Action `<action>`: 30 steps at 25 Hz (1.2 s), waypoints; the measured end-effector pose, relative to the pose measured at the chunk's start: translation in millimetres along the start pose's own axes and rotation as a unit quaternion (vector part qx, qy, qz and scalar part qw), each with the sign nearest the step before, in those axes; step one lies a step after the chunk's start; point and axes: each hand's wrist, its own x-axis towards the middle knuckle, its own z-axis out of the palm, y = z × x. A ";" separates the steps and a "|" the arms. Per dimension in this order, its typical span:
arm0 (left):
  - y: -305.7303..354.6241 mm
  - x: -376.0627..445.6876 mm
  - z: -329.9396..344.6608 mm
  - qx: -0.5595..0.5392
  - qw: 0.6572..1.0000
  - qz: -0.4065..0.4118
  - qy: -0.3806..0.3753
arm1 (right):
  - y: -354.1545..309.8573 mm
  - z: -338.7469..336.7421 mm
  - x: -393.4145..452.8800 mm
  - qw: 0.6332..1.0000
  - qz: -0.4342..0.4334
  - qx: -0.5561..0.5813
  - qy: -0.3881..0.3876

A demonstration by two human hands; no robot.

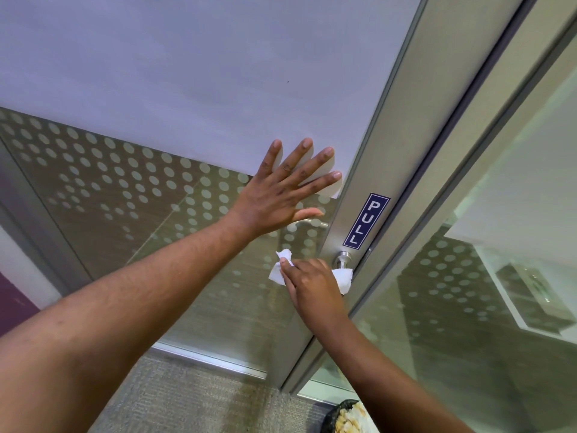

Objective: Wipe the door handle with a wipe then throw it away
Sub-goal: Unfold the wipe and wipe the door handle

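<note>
A metal door handle (343, 257) juts from the aluminium door frame (368, 170), just below a blue PULL sticker (366, 220). Only its round base shows; the lever is covered. My right hand (315, 285) is closed around the lever with a white wipe (343, 278) wrapped over it, and wipe corners stick out on both sides of my fingers. My left hand (281, 189) lies flat against the glass door, fingers spread, above and to the left of the handle.
The glass door (156, 198) has a frosted upper band and a dotted pattern below. A second glass panel (499, 276) stands to the right of the frame. Grey carpet (193, 398) lies below, and a dark round object (346, 417) shows at the bottom edge.
</note>
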 end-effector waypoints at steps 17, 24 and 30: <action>1.1 1.8 -1.8 -0.004 1.000 0.004 0.001 | 27.7 -9.1 -17.9 0.997 -0.040 0.060 0.022; 0.8 0.7 -2.7 0.001 1.000 0.001 -0.001 | 58.2 -19.5 -39.3 0.998 -0.052 0.036 0.020; -0.6 -0.5 -0.1 0.006 1.000 0.000 0.001 | 34.4 -13.2 -22.8 0.998 -0.046 0.048 0.006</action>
